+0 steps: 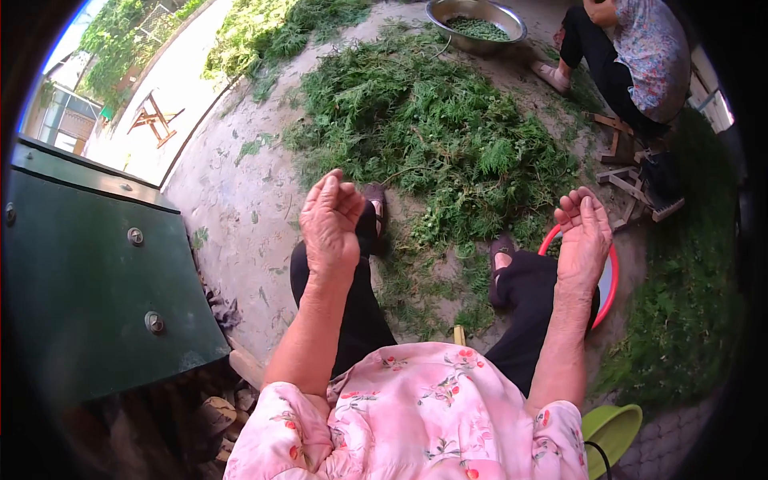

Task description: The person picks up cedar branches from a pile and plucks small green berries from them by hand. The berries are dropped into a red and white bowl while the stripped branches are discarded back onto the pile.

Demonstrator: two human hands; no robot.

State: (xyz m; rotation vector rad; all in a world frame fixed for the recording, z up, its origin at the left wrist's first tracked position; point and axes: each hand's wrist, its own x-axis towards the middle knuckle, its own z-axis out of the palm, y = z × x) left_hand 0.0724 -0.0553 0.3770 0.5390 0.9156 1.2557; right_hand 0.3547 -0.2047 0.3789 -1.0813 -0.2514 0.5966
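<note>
My left hand [330,224] is raised over my left knee, its fingers curled in beside the thumb. I see nothing in it. Out to the right, my right hand [584,240] is up at a similar height, fingers bent toward the thumb and likewise with nothing visible in them. Beyond and between the hands spreads a large heap of cut green feathery sprigs [432,136] on the ground. Partly hidden behind my right hand and leg is a round basin with a red rim [615,280]; only a little of its inside shows.
A metal bowl [476,46] of small green pieces stands beyond the heap. At the upper right a person in a flowered top [652,56] sits near wooden stools [624,180]. A dark green panel [96,272] lies left; a yellow-green container [612,436] is at lower right.
</note>
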